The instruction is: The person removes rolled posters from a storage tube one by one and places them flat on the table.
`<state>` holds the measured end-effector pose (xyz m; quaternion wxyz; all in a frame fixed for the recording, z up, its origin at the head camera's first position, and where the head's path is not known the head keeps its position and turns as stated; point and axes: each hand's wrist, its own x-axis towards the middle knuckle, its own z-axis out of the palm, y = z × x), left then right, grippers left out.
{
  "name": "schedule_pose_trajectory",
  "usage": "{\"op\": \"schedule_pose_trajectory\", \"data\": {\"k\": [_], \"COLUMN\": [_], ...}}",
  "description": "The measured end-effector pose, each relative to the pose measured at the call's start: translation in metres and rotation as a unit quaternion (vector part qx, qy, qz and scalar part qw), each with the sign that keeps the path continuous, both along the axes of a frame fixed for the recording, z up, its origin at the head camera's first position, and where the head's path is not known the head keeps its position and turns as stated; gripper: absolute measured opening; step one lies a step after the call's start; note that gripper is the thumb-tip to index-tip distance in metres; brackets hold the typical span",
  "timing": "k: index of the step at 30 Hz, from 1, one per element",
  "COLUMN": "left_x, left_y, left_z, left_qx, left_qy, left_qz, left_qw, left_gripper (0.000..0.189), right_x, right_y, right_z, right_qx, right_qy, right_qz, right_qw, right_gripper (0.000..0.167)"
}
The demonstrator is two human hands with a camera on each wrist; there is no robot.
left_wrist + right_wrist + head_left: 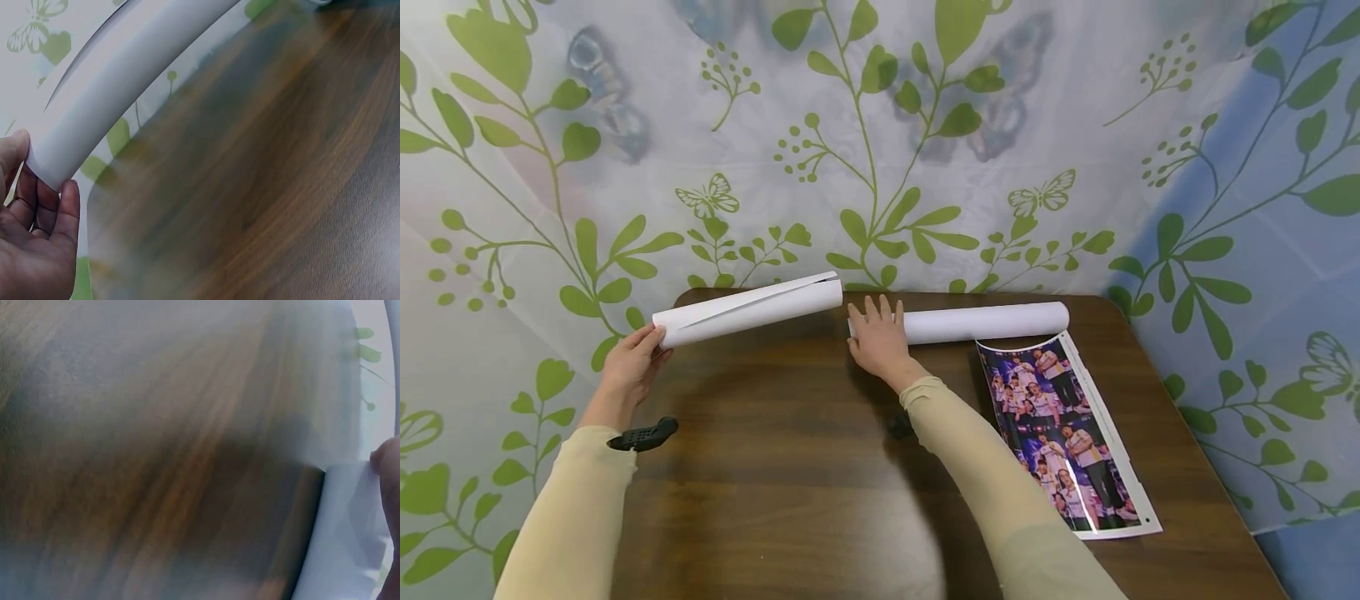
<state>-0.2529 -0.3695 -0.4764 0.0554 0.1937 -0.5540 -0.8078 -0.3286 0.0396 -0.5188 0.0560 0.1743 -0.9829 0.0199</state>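
With the left hand (632, 362), pinching the left roll (752, 313) by its left end, near the back of the table (760, 500); with spread fingers of the right hand (882, 343), touching the right roll (988, 323). Best pinch lightly, avoiding creases.

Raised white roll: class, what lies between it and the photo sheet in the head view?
Between the raised white roll and the photo sheet, the head view shows the right hand on a second roll, and some brown tabletop.
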Motion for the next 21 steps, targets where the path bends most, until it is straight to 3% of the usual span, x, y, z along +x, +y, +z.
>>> {"op": "schedule_pose_trajectory", "data": {"k": [7, 14, 21], "left_x": [-0.006, -0.001, 0.001], "left_y": [0.01, 0.023, 0.04], "left_z": [0.017, 0.03, 0.035], "left_qx": [-0.021, -0.049, -0.103], "left_qy": [0.011, 0.045, 0.067], "left_qz": [0.002, -0.025, -0.036], "left_qw": [0.9997, 0.9975, 0.9917], "left_gripper": [0.02, 0.008, 0.012], "right_x": [-0.006, -0.005, 0.004], "right_y": [0.021, 0.048, 0.068], "right_z": [0.019, 0.042, 0.08], "right_qx": [-0.082, -0.177, -0.27], "right_qy": [0.011, 0.052, 0.057], "right_qz": [-0.013, -0.019, 0.051], "right_qw": [0.9965, 0.9827, 0.96], "right_gripper": [0.059, 0.053, 0.055]}}
